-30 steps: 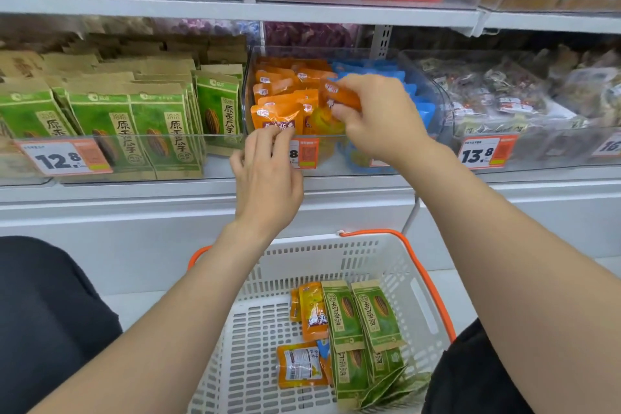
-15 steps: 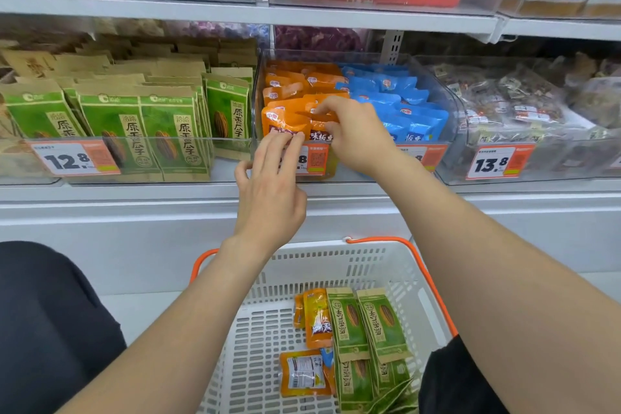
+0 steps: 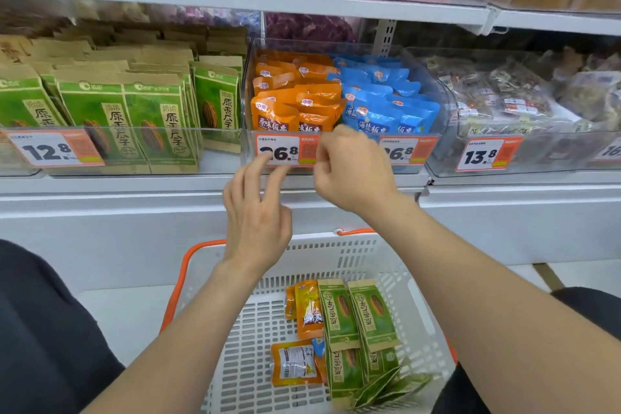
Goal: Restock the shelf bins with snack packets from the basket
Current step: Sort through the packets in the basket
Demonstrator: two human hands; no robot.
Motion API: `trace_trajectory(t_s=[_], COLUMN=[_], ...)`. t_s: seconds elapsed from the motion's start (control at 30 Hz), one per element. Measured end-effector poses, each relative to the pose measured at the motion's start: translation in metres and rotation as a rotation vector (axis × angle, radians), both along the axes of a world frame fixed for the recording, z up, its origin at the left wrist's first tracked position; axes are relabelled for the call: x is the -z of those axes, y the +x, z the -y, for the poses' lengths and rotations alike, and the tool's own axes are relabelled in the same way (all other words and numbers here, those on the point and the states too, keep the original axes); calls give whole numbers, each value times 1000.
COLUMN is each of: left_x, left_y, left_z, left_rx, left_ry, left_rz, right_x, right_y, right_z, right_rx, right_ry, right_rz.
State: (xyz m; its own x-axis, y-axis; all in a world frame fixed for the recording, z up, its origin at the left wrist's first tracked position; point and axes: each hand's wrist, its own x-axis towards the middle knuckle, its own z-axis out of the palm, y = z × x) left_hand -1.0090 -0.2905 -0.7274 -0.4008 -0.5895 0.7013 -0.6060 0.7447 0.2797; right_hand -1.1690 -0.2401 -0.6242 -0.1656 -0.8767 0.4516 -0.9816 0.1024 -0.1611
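Two colours of packet fill the clear bin (image 3: 440, 94) directly beyond your hands. The orange packets (image 3: 289, 107) occupy the side beyond your left hand, and the blue packets (image 3: 389, 104) occupy the side beyond your right hand. Both kinds are glossy pouches with a round logo near the top and dark characters printed lower down. They stand in overlapping rows, leaning back.

Your left hand (image 3: 257, 212) is open, with the fingers extended and slightly spread. The fingertips point up at the price tag (image 3: 280, 151) on the bin front; you cannot tell whether they touch it. Your right hand (image 3: 353, 168) is just beside the left and a little higher, in front of the bin's lower edge where orange meets blue. Its fingers are curled inward and grip nothing. The front row of orange packets sits just above both hands, apart from them.

Below your forearms, the white basket (image 3: 336, 249) holds more stock. The spare orange packets (image 3: 307, 309) lie between your forearms, one of them turned to show a white label. The green packets (image 3: 356, 312) lie flat side by side, touching them, nearer your right forearm.

Well out past your left hand, the shelved green packets (image 3: 134, 118) stand upright in rows.
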Motion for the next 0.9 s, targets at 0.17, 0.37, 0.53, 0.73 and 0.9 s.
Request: trace_trajectory(t_s=[0.17,0.37,0.53,0.73,0.9], left_x=[62,116,164,195,208], left_y=[14,20,26,22,21], left_z=[-3,-25,-41,-54,-71], left_rx=[149,262,302,160,66], left_ry=[274,761,1058,1318,1526], left_rz=[240,657,864,1034,970], right_x=[47,105,123,134,138], right_y=[10,18,23,21,18], right_z=[-25,-57,-67,-66,-62], right_rx=[-50,-153,-176,-184,-193], right_ry=[602,982,1085,1106,1115], right_rz=[-45,-149,-145,-140,-138])
